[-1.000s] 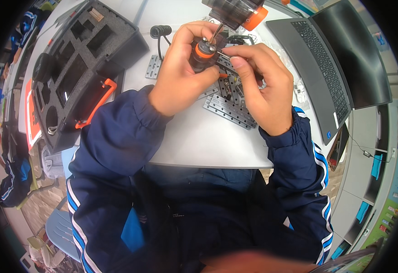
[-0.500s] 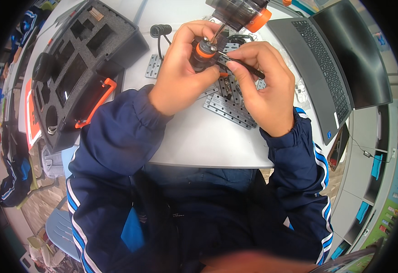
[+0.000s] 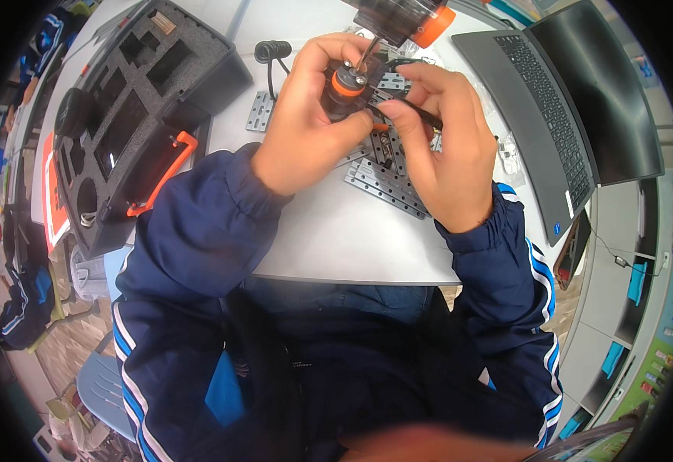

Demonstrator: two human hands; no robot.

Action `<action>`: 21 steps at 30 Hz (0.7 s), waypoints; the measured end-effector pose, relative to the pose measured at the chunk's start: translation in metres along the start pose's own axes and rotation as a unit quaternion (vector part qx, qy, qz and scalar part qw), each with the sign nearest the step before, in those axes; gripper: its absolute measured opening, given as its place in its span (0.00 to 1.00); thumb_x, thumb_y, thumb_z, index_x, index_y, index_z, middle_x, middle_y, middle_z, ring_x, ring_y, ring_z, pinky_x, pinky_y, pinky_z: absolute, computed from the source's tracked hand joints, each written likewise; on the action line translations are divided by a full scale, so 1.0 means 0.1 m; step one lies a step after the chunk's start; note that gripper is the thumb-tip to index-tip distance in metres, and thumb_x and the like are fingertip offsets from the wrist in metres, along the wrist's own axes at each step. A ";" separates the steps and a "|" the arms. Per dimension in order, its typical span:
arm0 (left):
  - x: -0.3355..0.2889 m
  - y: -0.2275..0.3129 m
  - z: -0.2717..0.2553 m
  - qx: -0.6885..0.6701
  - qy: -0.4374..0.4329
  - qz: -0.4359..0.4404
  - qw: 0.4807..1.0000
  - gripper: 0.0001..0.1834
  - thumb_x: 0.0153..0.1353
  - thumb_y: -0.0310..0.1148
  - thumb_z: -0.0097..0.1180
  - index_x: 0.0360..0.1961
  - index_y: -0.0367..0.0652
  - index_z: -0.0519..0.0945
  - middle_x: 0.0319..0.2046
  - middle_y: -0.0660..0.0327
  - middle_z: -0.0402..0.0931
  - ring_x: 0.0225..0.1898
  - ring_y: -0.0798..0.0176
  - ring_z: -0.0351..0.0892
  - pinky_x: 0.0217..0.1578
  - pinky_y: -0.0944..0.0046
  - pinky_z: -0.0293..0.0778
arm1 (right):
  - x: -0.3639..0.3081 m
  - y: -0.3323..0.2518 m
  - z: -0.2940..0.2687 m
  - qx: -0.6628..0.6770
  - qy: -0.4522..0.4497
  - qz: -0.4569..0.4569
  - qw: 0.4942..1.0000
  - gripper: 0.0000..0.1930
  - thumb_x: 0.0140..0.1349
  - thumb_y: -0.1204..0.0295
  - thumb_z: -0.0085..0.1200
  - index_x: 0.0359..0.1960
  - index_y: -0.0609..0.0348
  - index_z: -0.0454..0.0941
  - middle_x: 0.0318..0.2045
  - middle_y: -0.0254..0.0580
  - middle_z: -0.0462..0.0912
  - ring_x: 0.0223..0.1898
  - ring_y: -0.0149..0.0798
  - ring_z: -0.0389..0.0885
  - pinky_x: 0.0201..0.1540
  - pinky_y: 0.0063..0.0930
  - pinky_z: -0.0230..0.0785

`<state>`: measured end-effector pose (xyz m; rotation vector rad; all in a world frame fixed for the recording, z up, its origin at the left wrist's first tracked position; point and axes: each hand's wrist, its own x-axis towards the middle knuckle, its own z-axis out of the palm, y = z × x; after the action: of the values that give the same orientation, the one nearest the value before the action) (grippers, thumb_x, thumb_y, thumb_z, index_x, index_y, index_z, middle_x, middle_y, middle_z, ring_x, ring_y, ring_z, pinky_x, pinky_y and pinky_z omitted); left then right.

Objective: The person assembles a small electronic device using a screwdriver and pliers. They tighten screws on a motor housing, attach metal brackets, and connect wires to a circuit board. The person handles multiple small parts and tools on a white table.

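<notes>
My left hand is closed around a black cylindrical motor with an orange ring, screw heads showing on its top. It is joined to a larger black assembly with an orange end ring, cut off by the upper edge. In my right hand is a slim black-handled screwdriver, slanting toward the motor's right side. The thumb and curled fingers hold it; its tip is hard to make out. Below both hands lie perforated grey metal plates.
On the left stands an open black case with cut-out foam and an orange handle. A coiled black cable sits beyond my left hand. An open laptop occupies the right side, with small clear bags beside it.
My right hand's index finger has lifted and spread away from the thumb, and the screwdriver has shifted slightly. The upper assembly has moved slightly up and left. My left hand has kept its hold.
</notes>
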<state>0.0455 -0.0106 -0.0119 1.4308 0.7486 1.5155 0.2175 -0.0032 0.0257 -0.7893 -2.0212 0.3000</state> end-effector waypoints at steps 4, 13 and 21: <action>-0.01 0.02 -0.03 0.018 0.015 -0.002 1.000 0.27 0.54 0.10 0.56 0.54 0.42 0.65 0.63 0.56 0.65 0.61 0.64 0.71 0.58 0.64 0.73 | 0.01 -0.02 -0.03 0.018 -0.016 0.068 0.997 0.05 0.67 0.76 0.58 0.39 0.66 0.77 0.33 0.48 0.79 0.30 0.49 0.81 0.32 0.32 0.72; 0.00 0.02 -0.06 0.035 0.013 0.012 0.999 0.26 0.56 0.11 0.57 0.54 0.40 0.65 0.64 0.56 0.66 0.63 0.64 0.71 0.60 0.63 0.72 | 0.03 -0.02 -0.07 0.075 -0.050 0.114 0.989 0.05 0.65 0.77 0.59 0.36 0.65 0.76 0.28 0.43 0.80 0.27 0.37 0.82 0.29 0.27 0.72; 0.00 0.03 -0.05 0.041 0.013 0.012 0.999 0.27 0.56 0.11 0.57 0.54 0.41 0.64 0.64 0.55 0.66 0.63 0.64 0.71 0.60 0.64 0.72 | 0.02 0.00 -0.03 0.126 -0.071 0.140 0.980 0.07 0.67 0.73 0.58 0.37 0.63 0.75 0.26 0.44 0.81 0.27 0.39 0.82 0.30 0.28 0.72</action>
<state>0.0399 -0.0109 -0.0099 1.4874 0.8204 1.5390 0.2189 -0.0023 0.0284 -0.9100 -1.9505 0.7773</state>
